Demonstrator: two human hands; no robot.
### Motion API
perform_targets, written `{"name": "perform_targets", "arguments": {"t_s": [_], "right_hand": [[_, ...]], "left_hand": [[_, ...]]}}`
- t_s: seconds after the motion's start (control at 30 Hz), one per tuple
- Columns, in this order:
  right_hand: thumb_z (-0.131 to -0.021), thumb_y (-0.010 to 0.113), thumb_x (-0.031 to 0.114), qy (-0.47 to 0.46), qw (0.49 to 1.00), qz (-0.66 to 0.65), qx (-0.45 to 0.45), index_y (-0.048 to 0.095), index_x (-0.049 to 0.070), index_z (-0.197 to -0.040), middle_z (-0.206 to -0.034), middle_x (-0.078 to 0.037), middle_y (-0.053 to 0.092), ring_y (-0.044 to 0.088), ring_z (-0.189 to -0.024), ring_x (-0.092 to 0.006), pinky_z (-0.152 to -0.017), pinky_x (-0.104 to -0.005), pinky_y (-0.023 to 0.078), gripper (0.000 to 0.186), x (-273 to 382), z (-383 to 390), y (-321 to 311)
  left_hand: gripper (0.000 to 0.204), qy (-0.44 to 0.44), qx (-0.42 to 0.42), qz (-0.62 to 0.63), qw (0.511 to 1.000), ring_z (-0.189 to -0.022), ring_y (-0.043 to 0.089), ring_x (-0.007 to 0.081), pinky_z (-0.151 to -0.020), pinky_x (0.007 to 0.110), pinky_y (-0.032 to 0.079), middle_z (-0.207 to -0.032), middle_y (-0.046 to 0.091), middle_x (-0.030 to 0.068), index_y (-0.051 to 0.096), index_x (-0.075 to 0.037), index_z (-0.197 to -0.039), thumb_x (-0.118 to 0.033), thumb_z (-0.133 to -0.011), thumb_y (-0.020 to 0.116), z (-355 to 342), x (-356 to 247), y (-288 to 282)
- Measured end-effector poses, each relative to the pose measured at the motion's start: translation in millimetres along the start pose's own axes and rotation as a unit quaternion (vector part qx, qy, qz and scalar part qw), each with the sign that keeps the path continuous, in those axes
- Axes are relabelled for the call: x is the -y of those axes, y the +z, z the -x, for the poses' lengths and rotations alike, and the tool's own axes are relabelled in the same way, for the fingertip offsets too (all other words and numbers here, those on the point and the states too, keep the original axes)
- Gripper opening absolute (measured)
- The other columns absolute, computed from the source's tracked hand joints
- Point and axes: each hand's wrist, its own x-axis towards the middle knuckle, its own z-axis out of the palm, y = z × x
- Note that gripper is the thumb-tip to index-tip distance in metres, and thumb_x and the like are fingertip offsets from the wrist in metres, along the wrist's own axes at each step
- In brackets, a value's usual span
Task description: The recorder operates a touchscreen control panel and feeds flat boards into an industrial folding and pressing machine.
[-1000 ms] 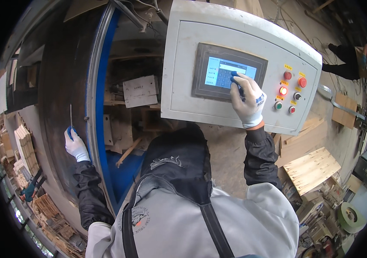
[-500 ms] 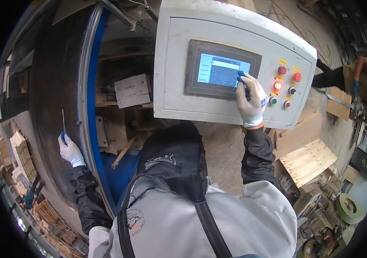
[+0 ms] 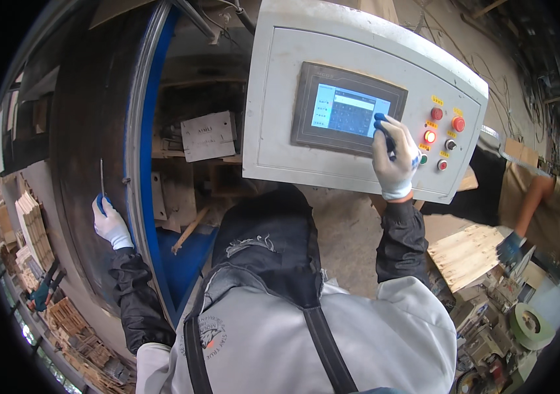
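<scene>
My left hand (image 3: 110, 223), in a white glove with blue-coated fingers, is closed on a thin metal rod (image 3: 101, 174) over the dark machine surface (image 3: 83, 105) beside a blue-edged metal rail. My right hand (image 3: 393, 157), gloved the same way, is curled, with a fingertip at the right edge of the lit touchscreen (image 3: 342, 111); what its folded fingers hold, if anything, is hidden. The screen is set in a grey control box (image 3: 273, 79), with coloured push buttons (image 3: 437, 113) to its right, one glowing red.
A co-worker (image 3: 523, 203) bends at the right near a pale plywood sheet (image 3: 457, 256). Cluttered machinery and a green reel (image 3: 529, 325) lie lower right. Stacked boards (image 3: 34, 236) and another person (image 3: 42, 295) are at the left. Cardboard and wood pieces (image 3: 208, 134) sit under the frame.
My right hand has moved right along the screen from its middle to its right edge. The co-worker has moved farther into view on the right. My left hand stays on the rod.
</scene>
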Motion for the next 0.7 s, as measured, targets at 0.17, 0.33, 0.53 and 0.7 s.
{"name": "perform_targets", "arguments": {"t_s": [0.17, 0.33, 0.53, 0.7], "right_hand": [[-0.084, 0.075, -0.001, 0.017, 0.998, -0.021, 0.052, 0.072, 0.003, -0.102, -0.104, -0.015, 0.078, 0.076, -0.080, -0.0255, -0.070, -0.0318, 0.061, 0.019, 15.1, 11.6, 8.7], [-0.083, 0.077, 0.002, 0.012, 0.997, -0.008, 0.071, 0.073, 0.004, -0.102, -0.105, -0.015, 0.078, 0.076, -0.081, -0.0263, -0.074, -0.0328, 0.061, 0.019, 21.2, 22.0, 23.6], [-0.083, 0.077, 0.002, 0.021, 0.997, -0.014, 0.077, 0.073, 0.004, -0.103, -0.106, -0.015, 0.078, 0.077, -0.084, -0.0279, -0.075, -0.0335, 0.061, 0.020, 23.4, 21.1, 26.5], [-0.084, 0.077, 0.002, 0.030, 0.997, -0.013, 0.072, 0.074, 0.003, -0.103, -0.106, -0.016, 0.078, 0.077, -0.086, -0.0287, -0.077, -0.0335, 0.062, 0.020, 18.7, 18.1, 28.6]], "left_hand": [[0.033, 0.012, -0.013, -0.012, 1.000, -0.098, 0.075, 0.0387, -0.089, 0.046, 0.057, -0.107, 0.078, 0.0193, 0.072, -0.009, -0.125, -0.031, -0.104, 0.061, 0.8, -2.8, 0.2], [0.032, 0.009, -0.009, -0.005, 1.000, -0.098, 0.075, 0.0391, -0.089, 0.046, 0.057, -0.107, 0.078, 0.0196, 0.072, -0.009, -0.125, -0.031, -0.104, 0.061, 0.4, -2.4, -0.3], [0.033, 0.011, -0.009, -0.007, 1.000, -0.098, 0.075, 0.0396, -0.089, 0.046, 0.057, -0.108, 0.078, 0.0204, 0.072, -0.009, -0.126, -0.031, -0.105, 0.061, 1.1, -1.5, -0.3], [0.034, 0.006, -0.007, -0.002, 1.000, -0.101, 0.075, 0.0401, -0.090, 0.047, 0.057, -0.110, 0.078, 0.0207, 0.072, -0.009, -0.126, -0.033, -0.105, 0.061, 0.9, -3.5, -1.7]]}}
